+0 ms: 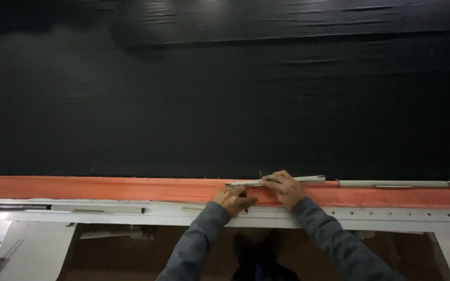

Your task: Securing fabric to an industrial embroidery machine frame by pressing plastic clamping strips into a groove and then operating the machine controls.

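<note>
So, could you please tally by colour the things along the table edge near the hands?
Black sheet: 1
Orange strip: 1
Pale rods: 2
White frame rail: 1
Total: 5
The right hand presses one rod; the left hand rests on the orange strip.

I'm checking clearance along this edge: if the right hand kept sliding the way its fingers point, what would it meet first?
The right hand lies on the pale rod, fingers aimed up-left. Going straight on, it would leave the orange strip and reach the black sheet first, probably; depth is hard to judge.
</note>
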